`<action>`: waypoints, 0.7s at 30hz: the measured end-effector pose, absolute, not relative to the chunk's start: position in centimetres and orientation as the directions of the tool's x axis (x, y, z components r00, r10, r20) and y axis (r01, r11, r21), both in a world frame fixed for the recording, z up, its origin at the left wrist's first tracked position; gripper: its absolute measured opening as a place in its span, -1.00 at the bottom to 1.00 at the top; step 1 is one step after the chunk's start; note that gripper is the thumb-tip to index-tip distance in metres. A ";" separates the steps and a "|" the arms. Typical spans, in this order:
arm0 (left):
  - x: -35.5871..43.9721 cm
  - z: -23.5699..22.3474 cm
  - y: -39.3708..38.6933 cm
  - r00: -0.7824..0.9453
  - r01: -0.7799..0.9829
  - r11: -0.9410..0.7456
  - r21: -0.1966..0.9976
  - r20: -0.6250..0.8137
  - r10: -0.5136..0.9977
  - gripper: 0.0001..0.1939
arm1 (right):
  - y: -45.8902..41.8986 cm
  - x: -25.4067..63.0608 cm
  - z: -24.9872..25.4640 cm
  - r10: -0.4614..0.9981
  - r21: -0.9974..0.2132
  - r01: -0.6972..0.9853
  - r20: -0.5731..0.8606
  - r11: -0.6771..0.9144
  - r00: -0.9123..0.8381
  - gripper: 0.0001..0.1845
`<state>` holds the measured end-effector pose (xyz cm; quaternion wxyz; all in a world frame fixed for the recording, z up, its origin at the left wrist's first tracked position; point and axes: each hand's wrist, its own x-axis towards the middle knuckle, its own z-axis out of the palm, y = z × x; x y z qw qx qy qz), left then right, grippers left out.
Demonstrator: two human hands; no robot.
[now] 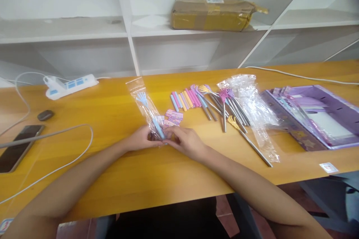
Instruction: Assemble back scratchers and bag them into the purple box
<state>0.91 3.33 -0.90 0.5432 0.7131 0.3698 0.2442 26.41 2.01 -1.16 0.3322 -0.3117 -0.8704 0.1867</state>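
Observation:
A blue back scratcher (155, 120) lies inside a clear plastic bag (136, 84), its hand-shaped head pointing away from me. My left hand (143, 139) grips the near end of the bag from the left. The fingers of my right hand (186, 141) pinch the same end, by the blue handle. Small printed purple and pink cards (174, 117) lie just beyond my right hand. Farther right are several coloured handle tubes (184, 99) in a row and a pile of metal-rod back scratchers (223, 112). One with a yellow head (251, 142) lies apart, nearer me.
A heap of clear bags (249, 99) lies beside a purple box (304, 134) holding bagged pieces. At left are a white power strip (73, 86), a dark mouse-like object (45, 115), a phone (19, 147) and loose cables. A taped carton (210, 15) sits on the shelf behind.

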 end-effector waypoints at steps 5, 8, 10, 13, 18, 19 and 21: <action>0.8 -1.5 3.4 0.603 0.238 -0.074 0.968 -0.088 0.793 -0.43 | 2.0 26.5 0.1 0.722 -0.559 0.472 0.406 0.681 -0.560 -0.42; 0.5 -1.9 3.5 0.611 0.203 -0.045 0.978 -0.090 0.787 -0.40 | 2.0 26.5 0.6 0.762 -0.575 0.525 0.312 0.627 -0.567 -0.27; 0.4 -2.1 3.6 0.619 0.190 -0.039 0.981 -0.089 0.780 -0.42 | 2.1 26.5 0.5 0.777 -0.577 0.562 0.224 0.593 -0.589 -0.42; 0.4 -2.2 3.6 0.625 0.193 -0.047 0.980 -0.086 0.776 -0.44 | 2.2 26.4 0.0 0.773 -0.575 0.577 0.164 0.579 -0.612 -0.62; 0.6 -1.6 3.5 0.637 0.256 -0.059 0.965 -0.123 0.761 -0.52 | 2.3 26.3 -0.4 0.762 -0.646 0.513 0.172 0.566 -0.624 -0.59; 0.6 -1.4 3.5 0.648 0.262 -0.061 0.963 -0.128 0.751 -0.54 | 2.4 26.3 -0.4 0.759 -0.657 0.500 0.175 0.564 -0.627 -0.60; 0.8 -0.9 3.5 0.676 0.250 -0.066 0.966 -0.125 0.726 -0.60 | 2.5 26.4 -0.4 0.741 -0.664 0.472 0.188 0.580 -0.645 -0.62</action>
